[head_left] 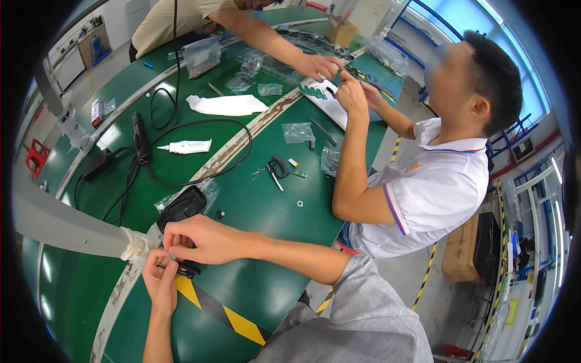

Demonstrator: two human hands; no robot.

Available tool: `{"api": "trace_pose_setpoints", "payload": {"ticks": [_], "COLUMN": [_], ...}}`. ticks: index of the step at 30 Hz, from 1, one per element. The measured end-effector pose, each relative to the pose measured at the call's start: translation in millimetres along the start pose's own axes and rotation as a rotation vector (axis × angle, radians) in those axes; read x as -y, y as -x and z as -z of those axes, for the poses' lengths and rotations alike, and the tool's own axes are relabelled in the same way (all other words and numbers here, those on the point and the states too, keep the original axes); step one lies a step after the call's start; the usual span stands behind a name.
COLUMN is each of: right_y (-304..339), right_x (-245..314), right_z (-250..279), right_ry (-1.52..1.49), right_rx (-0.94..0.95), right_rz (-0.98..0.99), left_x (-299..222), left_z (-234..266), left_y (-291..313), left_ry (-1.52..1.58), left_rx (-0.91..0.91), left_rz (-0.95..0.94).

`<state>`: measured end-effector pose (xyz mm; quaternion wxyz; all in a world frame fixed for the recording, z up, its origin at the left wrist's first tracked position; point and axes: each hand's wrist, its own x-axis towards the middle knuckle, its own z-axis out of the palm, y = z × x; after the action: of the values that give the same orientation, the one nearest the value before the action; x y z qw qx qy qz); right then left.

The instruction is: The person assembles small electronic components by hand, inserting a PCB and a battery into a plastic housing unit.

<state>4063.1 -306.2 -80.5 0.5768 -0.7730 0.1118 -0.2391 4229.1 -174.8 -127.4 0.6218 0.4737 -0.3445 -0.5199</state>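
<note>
My left hand point(160, 283) is closed, thumb and fingers pinched round a small black part point(189, 270) whose dark end sticks out to the right. My right hand point(209, 239) meets it from above, its fingertips pressed together by the left thumb. What the right fingers hold is too small and covered to make out. Just beyond my hands a black case point(183, 204) lies on a clear plastic bag. A small black piece point(220, 214) sits beside it. Farther off are a black curved part point(279, 164), a small green board point(299, 174) and a white ring point(300, 204).
A grey post point(72, 212) rises close by on the left. On the green table point(254, 221) lie a white tube point(187, 146), a black corded screwdriver point(140, 138) and a white cloth point(225, 104). Two co-workers' hands meet over a green board strip point(312, 92).
</note>
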Motion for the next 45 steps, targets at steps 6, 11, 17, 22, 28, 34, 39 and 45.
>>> {"api": "trace_pose_setpoints", "payload": {"ticks": [6,11,17,22,28,34,39,45], "right_y": [0.5,-0.9,-1.3,0.3,-4.3,-5.3,-6.8,-7.3], "right_x": [0.8,-0.7,-4.8,-7.5,-10.3,-7.0,-11.6,-11.5], "right_z": [1.2,0.0,4.8,4.0,3.5,3.0,1.5,4.3], "right_ry": [-0.089,-0.131,-0.076,-0.037,-0.070,-0.035,-0.022,-0.010], "right_rx": [-0.048,-0.037,0.067,0.115,0.101,0.091,0.083,0.077], "right_rz": [0.007,-0.022,-0.082,-0.048,-0.012,-0.060,-0.015,-0.047], "left_x": [8.0,5.5,-2.3,-5.6,-5.5,-8.3,-9.1,-11.1], "left_z": [7.7,7.3,0.8,-0.8,6.3,3.7,5.2,4.2], "left_y": [0.2,-0.8,-3.8,-2.4,-2.5,-4.6,-4.7,-5.7], "left_ry": [-0.039,-0.088,0.020,0.057,0.083,0.083,0.083,0.075], "left_rx": [0.035,0.076,0.062,0.070,0.132,0.132,0.140,0.138], "left_rz": [-0.009,-0.070,-0.025,0.002,0.045,0.071,0.063,0.077]}}
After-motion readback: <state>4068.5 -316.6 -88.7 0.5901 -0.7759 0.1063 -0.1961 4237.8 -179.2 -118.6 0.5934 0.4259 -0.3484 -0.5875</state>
